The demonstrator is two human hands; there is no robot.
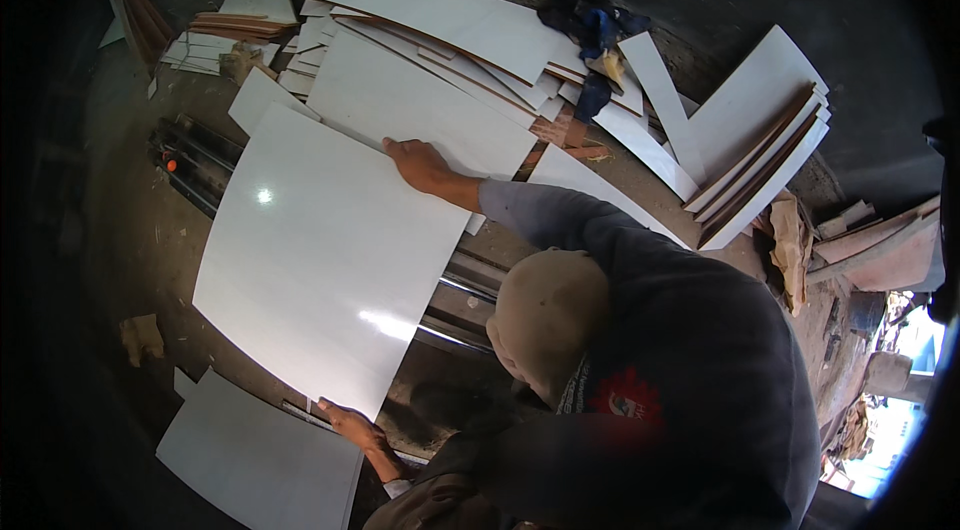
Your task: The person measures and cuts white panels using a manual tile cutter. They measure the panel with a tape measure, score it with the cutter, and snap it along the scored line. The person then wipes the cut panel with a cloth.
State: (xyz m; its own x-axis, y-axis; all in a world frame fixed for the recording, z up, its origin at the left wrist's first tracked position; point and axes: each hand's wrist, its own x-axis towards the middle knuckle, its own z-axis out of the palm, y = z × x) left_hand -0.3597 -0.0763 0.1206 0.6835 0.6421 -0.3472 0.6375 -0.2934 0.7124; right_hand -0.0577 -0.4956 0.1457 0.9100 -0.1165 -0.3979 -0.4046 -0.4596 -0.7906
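Note:
Neither of my hands is in view. Another person in a light cap and a dark shirt leans in from the lower right. Both of that person's hands are on a large glossy white panel (310, 250). One hand (420, 168) rests at its far right edge, and the other hand (352, 425) holds its near corner. Beneath the panel, metal rails (462, 285) show beside its right edge. A black frame with an orange knob (185, 165) sticks out past its left edge. Another white panel (255, 455) lies at the near left.
White panels and cut strips with brown edges (430, 20) are piled at the back. More panels (765, 110) lean against the dark wall on the right. Dark blue cloth (590, 20) lies by the pile. A torn brown scrap (142, 338) is on the floor at left.

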